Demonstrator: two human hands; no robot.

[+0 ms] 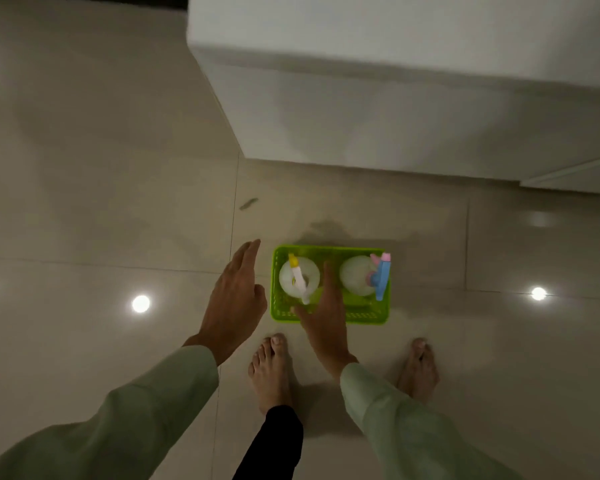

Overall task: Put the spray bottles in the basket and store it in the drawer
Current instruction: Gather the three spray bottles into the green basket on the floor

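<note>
The right hand [324, 306] hides the basket's [381, 315] near rim — contact unclear; cabinet [395, 98] cut off.

A green slatted basket [368, 315] sits on the floor — two clear spray bottles upright inside, yellow-nozzled [297, 277] left, pink-and-blue [357, 275] right

Two spray bottles [299, 278] side by side in basket [329, 250], before cabinet [395, 109].
</note>
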